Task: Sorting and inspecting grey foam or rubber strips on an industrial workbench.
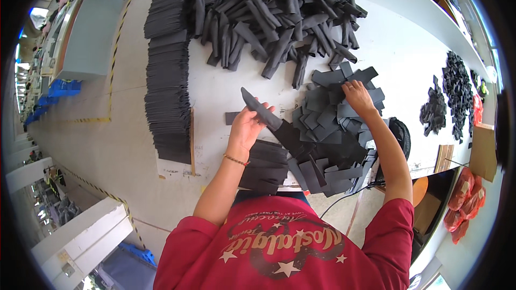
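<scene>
In my left hand [245, 130] is a dark grey fabric sleeve [262, 109], long and tube-like, its narrow end pointing up and away to the left. The fingers close around its middle, and its lower end reaches over black cloth. My right hand [357, 96] is at the far right of a loose heap of flat dark grey rectangular pieces [321, 113]. Its fingers are bent and pinch at one of these pieces; the fingertips are partly hidden.
Many similar sleeves [263, 13] lie heaped at the table's far side. A long, tightly packed row of dark folded pieces [167, 86] runs along the left. Near me lies a flat stack [263, 164]. Small dark piles [433, 108] and red bags [463, 198] are on the right.
</scene>
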The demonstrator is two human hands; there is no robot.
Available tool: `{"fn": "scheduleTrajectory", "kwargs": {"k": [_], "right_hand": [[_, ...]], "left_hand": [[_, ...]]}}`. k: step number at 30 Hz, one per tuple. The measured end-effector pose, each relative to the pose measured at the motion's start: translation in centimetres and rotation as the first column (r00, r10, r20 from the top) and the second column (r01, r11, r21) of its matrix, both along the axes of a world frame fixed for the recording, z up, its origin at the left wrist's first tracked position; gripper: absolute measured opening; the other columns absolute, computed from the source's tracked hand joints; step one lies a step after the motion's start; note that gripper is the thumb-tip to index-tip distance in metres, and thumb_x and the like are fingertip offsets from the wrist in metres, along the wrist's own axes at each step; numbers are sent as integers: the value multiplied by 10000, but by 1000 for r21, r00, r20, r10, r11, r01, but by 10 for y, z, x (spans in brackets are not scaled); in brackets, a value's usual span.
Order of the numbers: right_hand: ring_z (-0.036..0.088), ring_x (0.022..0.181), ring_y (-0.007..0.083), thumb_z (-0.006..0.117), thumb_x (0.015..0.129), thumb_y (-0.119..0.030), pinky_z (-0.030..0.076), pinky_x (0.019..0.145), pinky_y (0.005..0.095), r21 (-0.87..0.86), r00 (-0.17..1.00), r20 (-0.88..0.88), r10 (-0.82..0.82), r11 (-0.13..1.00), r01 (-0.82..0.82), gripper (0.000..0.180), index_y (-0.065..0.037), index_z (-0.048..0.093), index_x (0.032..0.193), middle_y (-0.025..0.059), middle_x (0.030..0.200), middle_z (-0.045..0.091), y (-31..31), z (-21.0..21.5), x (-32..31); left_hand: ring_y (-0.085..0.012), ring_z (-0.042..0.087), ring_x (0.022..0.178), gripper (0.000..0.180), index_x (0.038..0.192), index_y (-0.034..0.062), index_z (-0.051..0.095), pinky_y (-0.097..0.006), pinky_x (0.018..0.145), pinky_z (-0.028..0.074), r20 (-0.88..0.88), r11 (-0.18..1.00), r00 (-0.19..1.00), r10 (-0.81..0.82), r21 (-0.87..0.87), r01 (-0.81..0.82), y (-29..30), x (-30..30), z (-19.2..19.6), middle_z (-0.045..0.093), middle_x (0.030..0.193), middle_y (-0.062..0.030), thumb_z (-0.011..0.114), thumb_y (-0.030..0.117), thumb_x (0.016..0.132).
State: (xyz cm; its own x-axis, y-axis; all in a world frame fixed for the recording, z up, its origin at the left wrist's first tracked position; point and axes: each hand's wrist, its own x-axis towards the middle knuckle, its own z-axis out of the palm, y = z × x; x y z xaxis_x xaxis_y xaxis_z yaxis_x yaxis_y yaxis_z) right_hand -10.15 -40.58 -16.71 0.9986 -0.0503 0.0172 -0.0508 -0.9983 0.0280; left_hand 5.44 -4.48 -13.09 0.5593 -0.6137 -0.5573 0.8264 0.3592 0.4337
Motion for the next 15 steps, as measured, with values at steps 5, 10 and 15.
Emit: {"fn": "scheduleTrajectory", "kwargs": {"k": [5, 10, 15], "right_hand": [[583, 934, 278, 616, 815, -74, 443, 852, 409, -65, 970, 226, -86, 993, 103, 112, -62, 530, 886, 92, 890, 603, 21, 19, -8], [562, 869, 346, 654, 832, -67, 455, 743, 412, 868, 820, -251, -514, 256, 426, 227, -30, 434, 874, 139, 861, 549, 109, 86, 1], [499, 769, 361, 715, 794, -109, 433, 681, 416, 802, 987, -31, -155, 585, 117, 329, -15, 422, 910, 158, 860, 450, 181, 102, -18]], "left_hand": [[-390, 581, 1133, 378, 1275, -15, 469, -445, 987, 497, 134, 999, 990, -37, 35, 32, 5, -3, 8, 582, 1153, -172, 537, -2, 904], [-330, 651, 1022, 186, 1056, 39, 576, -437, 884, 563, 106, 996, 994, 24, 89, -34, 18, -8, 6, 647, 1018, -118, 655, 84, 894], [-343, 653, 1014, 160, 983, 40, 571, -450, 882, 565, 62, 996, 996, 65, 62, -69, 12, -17, 22, 652, 1016, -133, 669, 132, 896]]}}
